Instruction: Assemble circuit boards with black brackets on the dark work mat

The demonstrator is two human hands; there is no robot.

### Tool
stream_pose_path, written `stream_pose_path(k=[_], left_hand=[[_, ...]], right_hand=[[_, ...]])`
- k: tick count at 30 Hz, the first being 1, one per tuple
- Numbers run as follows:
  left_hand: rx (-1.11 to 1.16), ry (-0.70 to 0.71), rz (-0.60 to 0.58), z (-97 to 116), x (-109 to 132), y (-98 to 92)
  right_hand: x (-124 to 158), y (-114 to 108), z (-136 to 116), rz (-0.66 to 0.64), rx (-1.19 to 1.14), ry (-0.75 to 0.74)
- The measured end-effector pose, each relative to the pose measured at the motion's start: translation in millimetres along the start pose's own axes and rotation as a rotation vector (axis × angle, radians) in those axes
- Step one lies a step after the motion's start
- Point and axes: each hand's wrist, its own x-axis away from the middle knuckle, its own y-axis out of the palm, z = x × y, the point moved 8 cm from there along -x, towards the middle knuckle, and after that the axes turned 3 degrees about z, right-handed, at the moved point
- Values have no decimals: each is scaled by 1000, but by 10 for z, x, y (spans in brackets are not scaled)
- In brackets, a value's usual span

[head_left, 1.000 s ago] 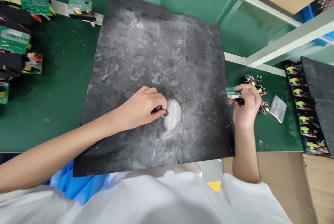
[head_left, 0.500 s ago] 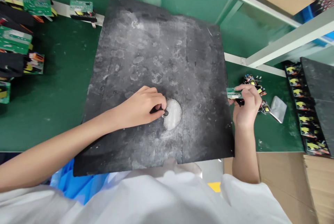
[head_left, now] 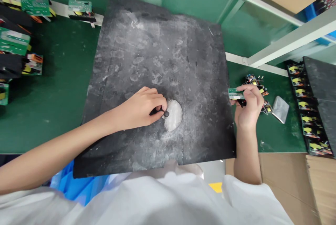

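Observation:
My left hand [head_left: 145, 107] rests low over a dark scuffed board [head_left: 136, 60]. Its thumb and forefinger are pinched on a small black knob-like piece [head_left: 166, 114], partly hidden by the fingers, at the left edge of a pale round patch [head_left: 175, 114]. Beyond the board's right edge, my right hand [head_left: 248, 107] is closed on a small green circuit board [head_left: 235, 93]. Dark parts show under that circuit board, partly covered by the fingers. Just behind the right hand lies a cluster of loose electronic assemblies [head_left: 254, 79] on the green bench.
A flat grey block [head_left: 280, 109] lies right of my right hand. Farther right stands a black rack of assemblies [head_left: 304, 104]. Several circuit boards [head_left: 14, 41] are piled at the left. White frame bars [head_left: 291, 37] cross the upper right. A blue bin [head_left: 78, 186] is below.

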Motion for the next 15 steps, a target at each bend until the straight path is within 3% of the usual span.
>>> stream_pose_path(k=[15], left_hand=[[1, -2, 16, 6, -15, -13]], right_hand=[[3, 10, -7, -8, 1, 0]])
